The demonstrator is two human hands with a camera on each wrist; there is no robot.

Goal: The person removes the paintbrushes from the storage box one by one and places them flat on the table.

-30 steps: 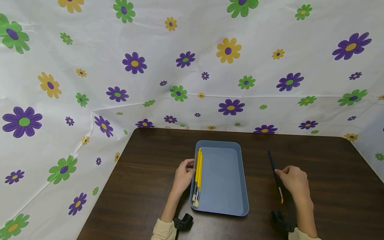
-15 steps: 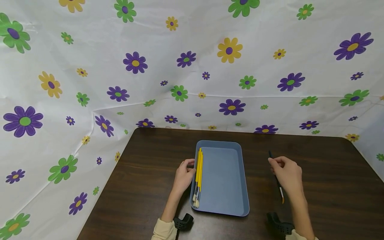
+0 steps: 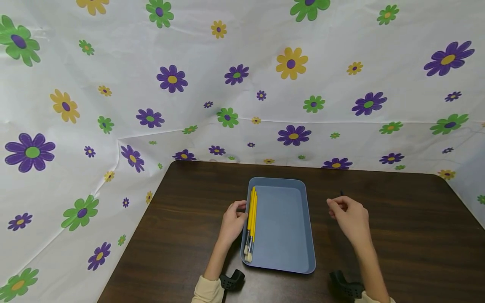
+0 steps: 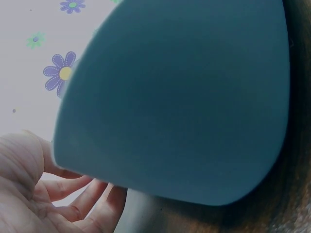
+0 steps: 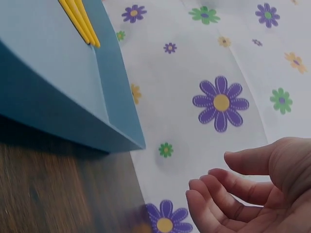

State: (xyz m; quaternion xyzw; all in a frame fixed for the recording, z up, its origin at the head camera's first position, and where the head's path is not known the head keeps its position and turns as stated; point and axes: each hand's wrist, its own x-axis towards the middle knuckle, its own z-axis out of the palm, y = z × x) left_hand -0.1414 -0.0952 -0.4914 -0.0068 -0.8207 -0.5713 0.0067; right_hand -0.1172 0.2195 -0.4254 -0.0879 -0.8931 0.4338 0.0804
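Observation:
A blue-grey tray (image 3: 282,227) lies on the dark table, with several yellow paintbrushes (image 3: 252,214) along its left side, bristles toward me. At its left rim my left hand (image 3: 232,223) grips the tray, thumb near the rim and fingers against the outer wall; the left wrist view has the tray wall (image 4: 175,107) hiding part of that hand. To the right of the tray, my right hand (image 3: 350,216) hovers holding nothing, thumb and loosely bent fingers apart in the right wrist view. Beyond it only the handle end of a dark paintbrush (image 3: 342,192) shows; hand and arm hide the rest.
The brown wood table (image 3: 189,189) runs back to a white sheet (image 3: 212,54) printed with flowers, which also covers the left side. Black wrist mounts (image 3: 233,280) sit on both forearms.
My right hand has moved left, away from the dark paintbrush, which stays where it lay. The left hand, tray and yellow paintbrushes have not moved.

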